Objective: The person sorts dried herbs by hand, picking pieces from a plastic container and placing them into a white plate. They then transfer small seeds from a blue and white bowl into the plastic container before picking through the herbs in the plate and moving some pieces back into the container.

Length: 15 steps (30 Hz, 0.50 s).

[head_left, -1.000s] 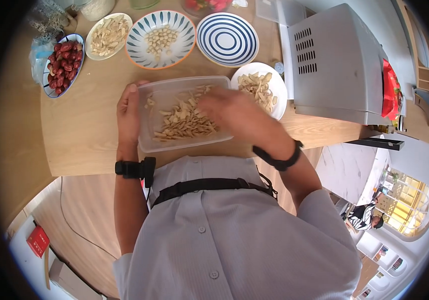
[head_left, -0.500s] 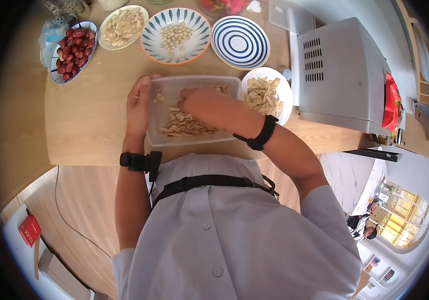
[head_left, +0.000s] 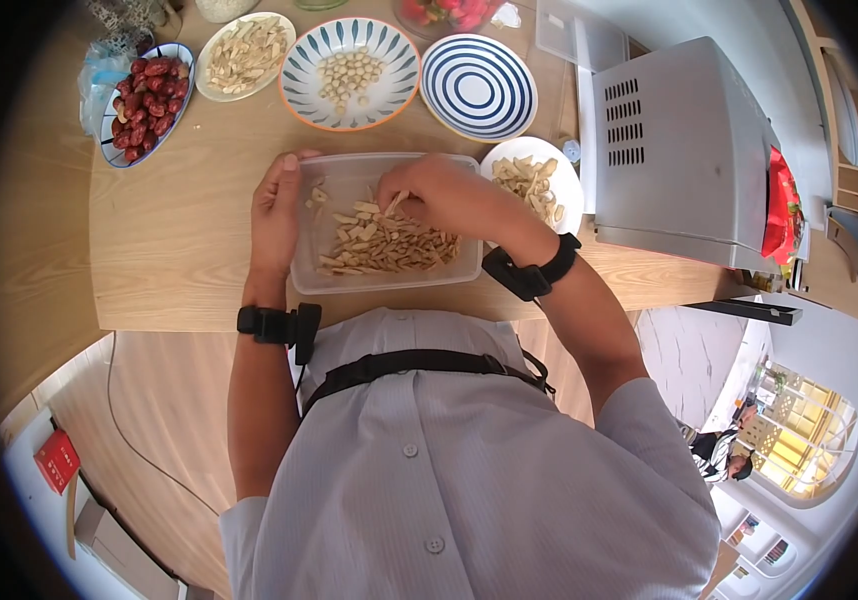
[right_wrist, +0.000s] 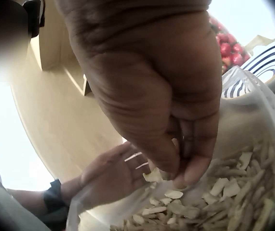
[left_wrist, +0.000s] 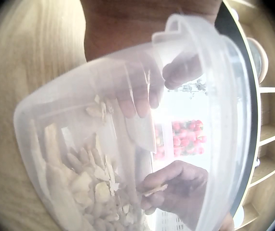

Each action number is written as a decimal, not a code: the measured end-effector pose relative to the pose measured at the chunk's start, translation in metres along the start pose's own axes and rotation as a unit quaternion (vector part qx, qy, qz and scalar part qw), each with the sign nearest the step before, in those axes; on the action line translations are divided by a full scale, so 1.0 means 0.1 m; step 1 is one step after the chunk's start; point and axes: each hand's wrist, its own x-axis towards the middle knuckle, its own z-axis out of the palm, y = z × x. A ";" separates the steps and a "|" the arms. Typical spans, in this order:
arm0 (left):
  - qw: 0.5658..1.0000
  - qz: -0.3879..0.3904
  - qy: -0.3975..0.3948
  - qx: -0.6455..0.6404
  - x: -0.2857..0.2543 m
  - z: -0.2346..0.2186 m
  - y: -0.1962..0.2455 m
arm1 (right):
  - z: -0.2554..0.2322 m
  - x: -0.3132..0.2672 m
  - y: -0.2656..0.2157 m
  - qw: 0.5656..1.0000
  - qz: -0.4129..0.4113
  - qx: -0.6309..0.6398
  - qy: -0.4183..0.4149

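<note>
1. The right hand, in the middle of the frame, pinches a pale slice between thumb and fingers, above the heap
2. The left hand, left of centre, rests against the outside of the container's left wall, fingers fairly straight and seen through the plastic in the left wrist view
3. The clear plastic container sits at the centre of the frame on the wooden table, with a heap of slices inside
4. A white plate of similar slices is just beside the container, right of centre
5. Along the top, from left to right: a dish of red dates, a plate of pale strips, an orange-rimmed plate with small pale pieces, a blue-ringed plate
6. A grey appliance fills the upper right
</note>
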 end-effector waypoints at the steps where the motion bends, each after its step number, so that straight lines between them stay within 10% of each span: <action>1: 1.000 0.003 -0.001 0.004 0.00 -0.01 -0.01 | -0.02 -0.01 -0.02 1.000 0.002 0.027 0.007; 15: 1.000 0.000 -0.011 0.001 0.01 -0.03 -0.04 | -0.20 -0.26 -0.29 0.941 0.162 0.295 0.034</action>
